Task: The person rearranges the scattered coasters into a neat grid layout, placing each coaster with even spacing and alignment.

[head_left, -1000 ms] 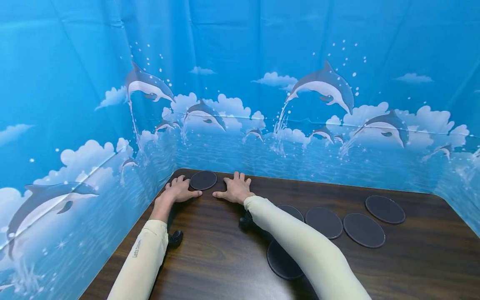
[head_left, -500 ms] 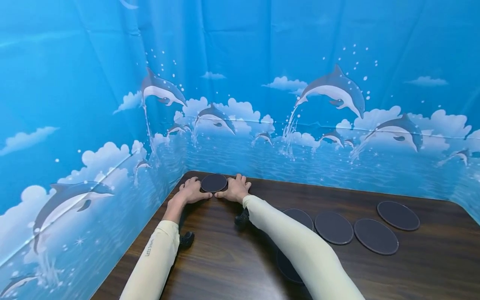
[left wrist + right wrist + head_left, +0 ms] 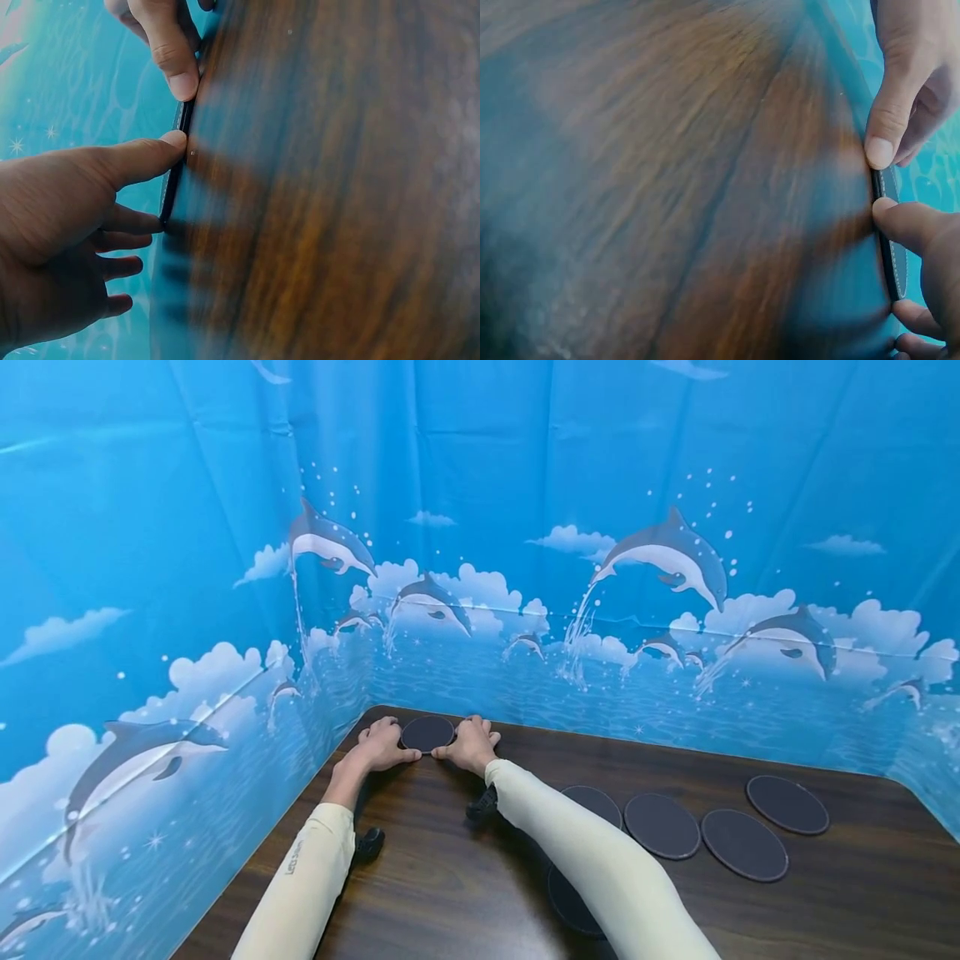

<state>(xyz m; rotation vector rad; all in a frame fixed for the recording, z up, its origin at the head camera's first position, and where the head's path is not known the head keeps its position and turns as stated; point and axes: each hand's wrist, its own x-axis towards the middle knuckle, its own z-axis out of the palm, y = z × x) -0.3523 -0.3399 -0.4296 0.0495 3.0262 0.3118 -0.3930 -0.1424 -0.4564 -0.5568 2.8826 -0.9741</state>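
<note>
A round dark coaster [image 3: 427, 734] with a stitched rim lies at the table's far left corner, between the two hands. On its left side, the left hand [image 3: 381, 746] holds the edge with the thumb at the near rim and the index finger farther round. Opposite it, the right hand [image 3: 472, 746] grips the rim between thumb and index finger. Both thumbs almost meet at the near edge. Seen edge-on in the left wrist view, the coaster [image 3: 172, 184] looks thin; the right wrist view shows its pale stitching.
Several similar coasters lie to the right, among them one in the middle [image 3: 662, 826], one beside it [image 3: 745, 845] and one farther back [image 3: 787, 805]. The right sleeve [image 3: 600, 852] partly covers others. A blue dolphin-print curtain [image 3: 480, 668] borders the wooden table [image 3: 442, 877].
The right hand, apart from the coaster a second ago, has moved left and now holds its right rim. The left hand stays at the left side. The head view has shifted slightly.
</note>
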